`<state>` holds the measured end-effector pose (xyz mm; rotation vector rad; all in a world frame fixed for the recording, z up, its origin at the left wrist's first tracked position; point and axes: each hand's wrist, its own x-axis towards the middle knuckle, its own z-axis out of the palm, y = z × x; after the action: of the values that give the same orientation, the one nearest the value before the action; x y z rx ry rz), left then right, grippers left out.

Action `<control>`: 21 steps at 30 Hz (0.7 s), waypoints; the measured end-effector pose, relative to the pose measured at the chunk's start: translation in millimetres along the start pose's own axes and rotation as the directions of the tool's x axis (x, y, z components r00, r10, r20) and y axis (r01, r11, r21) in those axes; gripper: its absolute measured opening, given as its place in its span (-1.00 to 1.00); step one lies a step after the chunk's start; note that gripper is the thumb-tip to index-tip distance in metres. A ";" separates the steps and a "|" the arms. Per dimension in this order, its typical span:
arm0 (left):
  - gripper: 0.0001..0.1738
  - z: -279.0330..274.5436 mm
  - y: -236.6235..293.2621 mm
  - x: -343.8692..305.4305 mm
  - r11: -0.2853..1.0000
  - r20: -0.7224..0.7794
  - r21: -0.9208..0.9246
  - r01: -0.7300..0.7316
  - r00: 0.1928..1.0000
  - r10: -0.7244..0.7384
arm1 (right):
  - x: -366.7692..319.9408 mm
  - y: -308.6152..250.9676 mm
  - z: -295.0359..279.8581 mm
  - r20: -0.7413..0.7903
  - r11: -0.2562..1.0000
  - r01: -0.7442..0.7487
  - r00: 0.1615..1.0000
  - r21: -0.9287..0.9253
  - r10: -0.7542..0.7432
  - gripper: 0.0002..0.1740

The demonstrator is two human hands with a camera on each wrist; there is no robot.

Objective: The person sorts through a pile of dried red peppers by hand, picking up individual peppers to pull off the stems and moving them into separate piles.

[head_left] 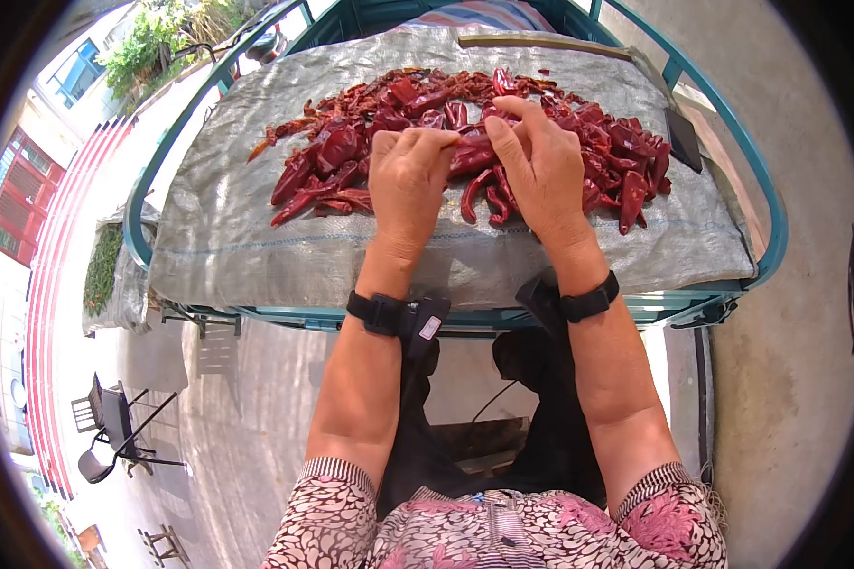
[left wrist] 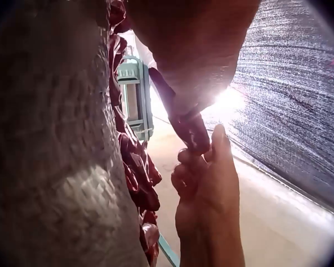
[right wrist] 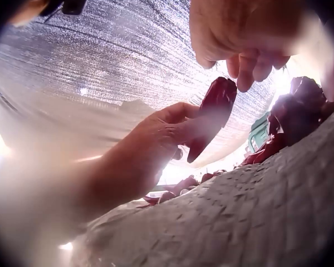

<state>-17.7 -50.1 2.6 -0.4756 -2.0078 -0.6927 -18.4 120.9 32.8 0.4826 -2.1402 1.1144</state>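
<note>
My left hand pinches a dried red chili pepper between thumb and fingers, above the front of a pepper heap. The right wrist view shows this pepper tilted, its broad end up and its narrow end down past the left hand. Facing it, my right hand has thumb and forefinger spread apart. Its loosely bent fingers hang close over the pepper's broad end in the right wrist view. In the left wrist view, the right hand is right at the end of the pepper.
The pile of dried red peppers spreads over a grey woven sheet on a cart with a teal rail. A wooden strip lies along the back, and a dark flat object at the right. A chair stands at left.
</note>
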 end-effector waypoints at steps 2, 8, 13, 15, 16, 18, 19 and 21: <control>-0.75 0.4 6.6 -3.1 1.000 -0.009 -0.020 0.000 1.000 0.000 | -0.5 5.5 8.4 0.002 0.994 0.093 0.996 -0.050 -0.093 -0.67; -0.76 1.9 0.0 -6.6 0.950 -0.033 0.240 0.200 0.980 -0.197 | 1.8 1.7 10.3 -0.139 0.997 0.031 0.990 0.071 -0.020 -0.81; -0.69 4.7 -13.3 -10.6 0.840 0.164 0.516 0.171 0.942 -0.292 | 7.9 15.8 11.2 -0.187 0.992 -0.085 0.977 0.091 0.101 -0.66; -0.58 5.5 -10.9 -13.0 0.834 0.238 0.529 0.154 0.917 -0.320 | 7.5 21.6 15.9 -0.238 0.998 -0.018 0.971 -0.055 0.004 -0.69; -0.59 5.2 -10.0 -12.9 0.838 0.255 0.528 0.141 0.915 -0.314 | 7.1 24.5 17.9 -0.257 0.992 0.013 0.965 -0.129 -0.046 -0.70; -0.61 3.8 -8.3 -11.4 0.843 0.288 0.526 0.114 0.909 -0.302 | 6.5 29.3 17.0 -0.240 0.984 0.028 0.968 -0.175 -0.071 -0.73; -0.61 4.6 -8.6 -11.4 0.846 0.295 0.518 0.126 0.902 -0.315 | 5.8 30.2 16.7 -0.229 0.979 0.037 0.970 -0.198 -0.083 -0.75; -0.62 7.2 -9.8 -10.8 0.850 0.306 0.504 0.153 0.889 -0.341 | 4.3 29.1 15.9 -0.185 0.984 0.032 0.980 -0.174 -0.065 -0.78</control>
<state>-22.7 -53.6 -12.5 -0.0505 -2.5485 -0.2466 -44.8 124.2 12.5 0.3336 -2.0227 0.9022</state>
